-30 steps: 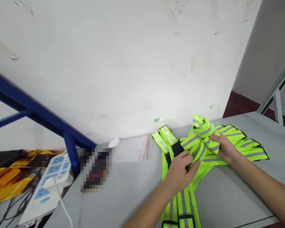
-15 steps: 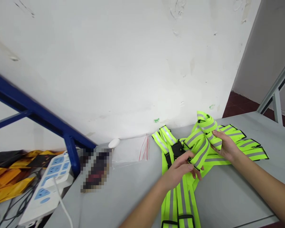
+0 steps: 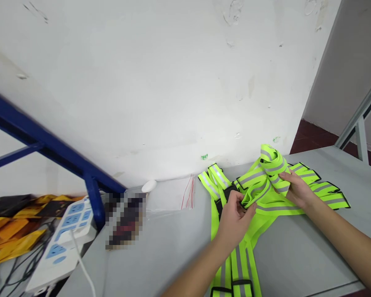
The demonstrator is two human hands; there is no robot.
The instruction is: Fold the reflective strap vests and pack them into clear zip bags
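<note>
Neon yellow-green straps with grey reflective stripes, black edging and black buckles form a reflective strap vest (image 3: 239, 255) on the grey table. My right hand (image 3: 297, 189) is closed around a bunched, looped roll of this strap, raised a little above the rest. The fingers of my left hand (image 3: 236, 218) pinch a folded strap end with a dark edge, just beside a black buckle (image 3: 231, 192). Part of the buckle is hidden behind that hand. More strap ends (image 3: 324, 194) fan out flat to the right, partly behind my right wrist.
Clear plastic bags with red seal lines (image 3: 170, 194) lie against the wall, beside a white oval object (image 3: 149, 186). A blurred-out item (image 3: 126, 222) sits left of them. Farther left are a blue metal frame (image 3: 92, 198), a white power strip (image 3: 60, 247) and orange-black packets (image 3: 15, 227).
My left hand has turned and closed its fingers on the strap end, which is now folded toward the roll. My right hand has shifted slightly right with the roll.
</note>
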